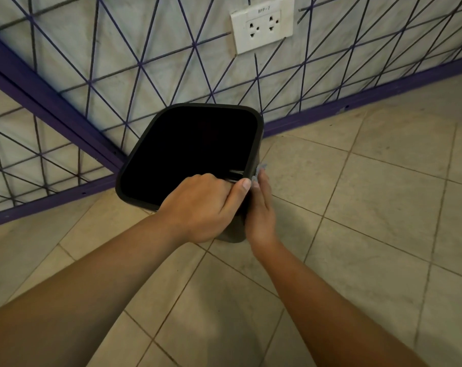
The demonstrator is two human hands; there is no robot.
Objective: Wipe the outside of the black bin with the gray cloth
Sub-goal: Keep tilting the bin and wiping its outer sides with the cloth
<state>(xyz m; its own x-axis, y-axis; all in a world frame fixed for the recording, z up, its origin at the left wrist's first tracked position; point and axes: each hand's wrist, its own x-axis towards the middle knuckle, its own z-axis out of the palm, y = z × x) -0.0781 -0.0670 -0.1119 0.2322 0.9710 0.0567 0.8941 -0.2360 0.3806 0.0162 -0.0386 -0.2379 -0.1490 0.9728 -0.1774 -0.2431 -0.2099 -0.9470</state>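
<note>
Two hands are on the black bin, which stands on the tiled floor in a corner where two patterned walls meet, just above the middle of the head view. The left hand grips the near rim toward the bin's 4 o'clock corner, fingers curled over the edge into the opening and thumb laid along the outside. The right hand lies flat against the outer right wall just beside that corner, fingers fairly straight and pressing the gray cloth to the plastic; only a small tuft of cloth shows past the fingertips, so how it is folded cannot be told. The step in hand looks like wiping the right-hand outer face while the other hand steadies the bin. The next move probably calls for sliding the cloth along or down that wall under steady pressure, then turning the bin to bring the faces at 9 and 12 o'clock, now close to the walls, within reach. The bin is roughly upright, its mouth facing up and tipped slightly toward the camera; its long axis runs vertically, and the opening's longer side seems to run from about 7 to 1 o'clock. A white socket sits on the wall at 12 o'clock.
</note>
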